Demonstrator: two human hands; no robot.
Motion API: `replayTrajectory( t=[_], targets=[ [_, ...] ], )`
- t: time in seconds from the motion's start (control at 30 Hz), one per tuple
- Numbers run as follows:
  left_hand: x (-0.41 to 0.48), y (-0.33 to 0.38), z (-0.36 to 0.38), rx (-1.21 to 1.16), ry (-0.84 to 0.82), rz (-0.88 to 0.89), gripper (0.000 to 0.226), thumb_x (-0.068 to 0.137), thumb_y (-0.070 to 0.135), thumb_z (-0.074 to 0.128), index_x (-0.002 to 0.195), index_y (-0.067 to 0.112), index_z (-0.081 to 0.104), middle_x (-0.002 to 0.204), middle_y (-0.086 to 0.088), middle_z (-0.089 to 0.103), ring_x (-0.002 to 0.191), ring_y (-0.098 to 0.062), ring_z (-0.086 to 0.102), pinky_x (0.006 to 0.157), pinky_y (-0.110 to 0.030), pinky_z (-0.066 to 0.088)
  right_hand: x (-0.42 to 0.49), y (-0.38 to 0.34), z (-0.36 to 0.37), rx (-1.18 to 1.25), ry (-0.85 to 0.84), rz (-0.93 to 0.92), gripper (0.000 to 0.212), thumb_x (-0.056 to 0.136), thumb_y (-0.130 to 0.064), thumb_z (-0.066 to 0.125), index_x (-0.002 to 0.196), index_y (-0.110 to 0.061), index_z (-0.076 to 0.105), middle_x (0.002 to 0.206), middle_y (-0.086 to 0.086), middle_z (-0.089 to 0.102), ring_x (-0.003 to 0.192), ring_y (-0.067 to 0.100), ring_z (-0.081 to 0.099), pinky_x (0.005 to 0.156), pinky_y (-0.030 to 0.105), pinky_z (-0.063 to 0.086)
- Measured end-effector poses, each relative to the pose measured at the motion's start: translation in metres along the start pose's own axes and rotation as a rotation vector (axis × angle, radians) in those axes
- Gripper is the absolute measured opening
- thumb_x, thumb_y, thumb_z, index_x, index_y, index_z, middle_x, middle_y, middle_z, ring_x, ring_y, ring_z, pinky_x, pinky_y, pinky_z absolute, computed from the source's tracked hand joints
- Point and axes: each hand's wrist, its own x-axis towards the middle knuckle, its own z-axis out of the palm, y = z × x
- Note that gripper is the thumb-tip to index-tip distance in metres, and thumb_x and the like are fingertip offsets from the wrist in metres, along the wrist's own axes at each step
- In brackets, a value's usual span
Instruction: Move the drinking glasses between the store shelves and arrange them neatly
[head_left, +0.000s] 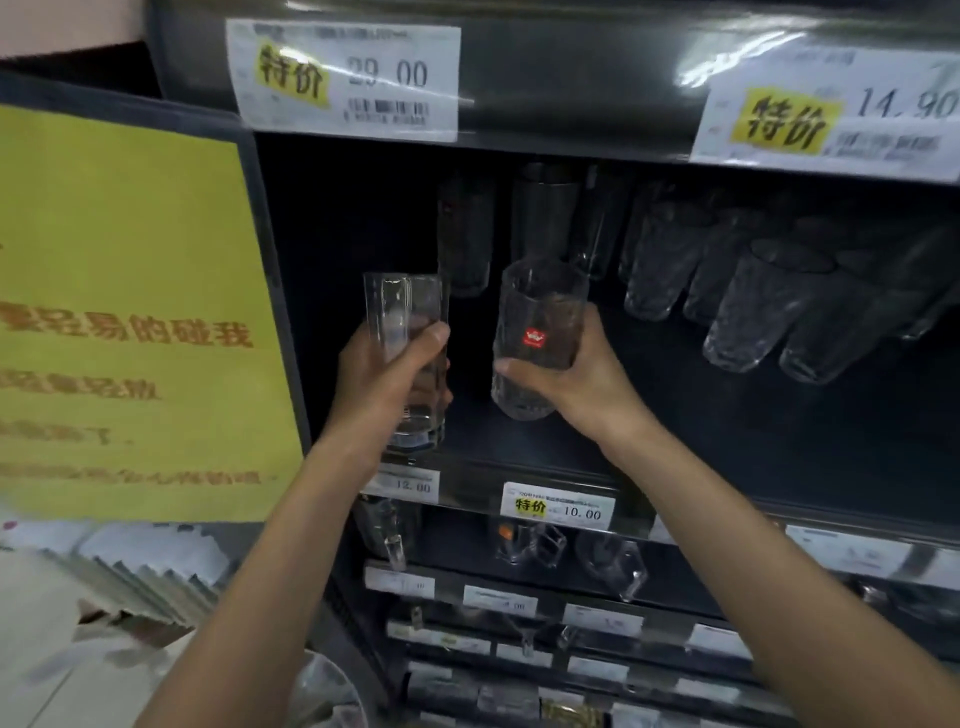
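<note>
At the shelf (524, 457) front, my left hand (387, 379) grips a tall glass (402, 306) and my right hand (576, 374) grips a ribbed glass (535, 312), sticker (534, 338) facing out. I judge they are held apart to avoid clinking before placement.

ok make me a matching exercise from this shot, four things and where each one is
Things
1. tall glass
2. sticker glass
3. yellow sign
4. 10.00 tag

Places
a. on the front edge of the shelf, below the held glasses
b. gripped by the right hand
c. far left of the view
d. gripped by the left hand

Pairs: 1-d, 2-b, 3-c, 4-a
</note>
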Motion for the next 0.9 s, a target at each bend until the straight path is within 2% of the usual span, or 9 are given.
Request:
replayTrajectory(
  t=[0.17,0.3,0.33,0.47,0.57,0.67,0.83,0.9],
  targets=[
    [0.001,-0.007,-0.001,-0.022,-0.04,0.026,0.005,0.093,0.025,0.064,0.096,0.025,0.06,0.076,-0.003,0.066,0.057,-0.02,0.066,0.057,-0.032,0.057,0.026,0.003,0.021,-0.164,-0.02,-0.035,0.081,0.068,-0.033,0.089,0.125,-0.031,0.032,0.124,-0.004,0.059,0.113,0.009,0.059,0.094,0.022,0.046],
    [0.001,-0.01,-0.004,-0.04,-0.068,0.024,0.004,0.093,0.024,0.064,0.095,0.024,0.061,0.076,-0.003,0.067,0.059,-0.021,0.066,0.058,-0.033,0.058,0.043,0.005,0.038,-0.147,0.01,-0.006,0.072,0.076,-0.028,0.085,0.131,-0.019,0.04,0.114,-0.01,0.06,0.106,0.007,0.06,0.079,0.008,0.045],
    [0.001,-0.01,-0.004,-0.041,-0.069,0.017,0.004,0.092,0.025,0.065,0.095,0.024,0.061,0.076,-0.004,0.067,0.059,-0.021,0.066,0.059,-0.034,0.058,0.048,0.006,0.042,-0.139,0.02,-0.005,0.07,0.078,-0.027,0.084,0.133,-0.016,0.041,0.114,-0.01,0.059,0.107,0.008,0.06,0.077,0.008,0.045],
    [0.003,-0.01,-0.006,-0.056,-0.062,-0.012,0.006,0.093,0.027,0.064,0.096,0.023,0.063,0.073,-0.005,0.066,0.058,-0.022,0.066,0.062,-0.037,0.058,0.066,0.01,0.06,-0.142,0.039,-0.03,0.065,0.081,-0.021,0.081,0.132,-0.013,0.041,0.122,-0.003,0.06,0.111,0.012,0.059,0.085,0.017,0.043],
    [0.003,-0.01,-0.007,-0.07,-0.078,-0.024,0.01,0.092,0.028,0.065,0.1,0.022,0.063,0.073,-0.005,0.066,0.059,-0.023,0.066,0.064,-0.037,0.058,0.078,0.016,0.072,-0.188,0.059,-0.059,0.064,0.08,-0.017,0.08,0.13,-0.01,0.041,0.126,0.006,0.062,0.113,0.019,0.06,0.087,0.024,0.047],
    [0.003,-0.011,-0.008,-0.079,-0.101,-0.03,0.013,0.091,0.03,0.066,0.101,0.022,0.063,0.076,-0.006,0.067,0.059,-0.023,0.065,0.063,-0.037,0.058,0.088,0.017,0.079,-0.22,0.072,-0.074,0.065,0.081,-0.023,0.079,0.131,-0.009,0.04,0.128,0.009,0.061,0.115,0.021,0.059,0.092,0.029,0.049],
    [0.003,-0.011,-0.01,-0.091,-0.11,-0.024,0.007,0.091,0.028,0.065,0.097,0.026,0.063,0.079,-0.007,0.068,0.059,-0.023,0.066,0.062,-0.036,0.058,0.096,0.015,0.085,-0.23,0.085,-0.075,0.064,0.082,-0.031,0.076,0.128,-0.008,0.039,0.127,0.01,0.06,0.114,0.023,0.058,0.086,0.028,0.044],
    [0.003,-0.011,-0.01,-0.1,-0.115,-0.024,0.008,0.09,0.028,0.065,0.098,0.025,0.063,0.077,-0.007,0.067,0.059,-0.023,0.066,0.062,-0.036,0.058,0.099,0.015,0.086,-0.254,0.083,-0.071,0.064,0.082,-0.034,0.075,0.127,-0.009,0.038,0.128,0.01,0.06,0.113,0.024,0.059,0.088,0.032,0.047]
  ],
)
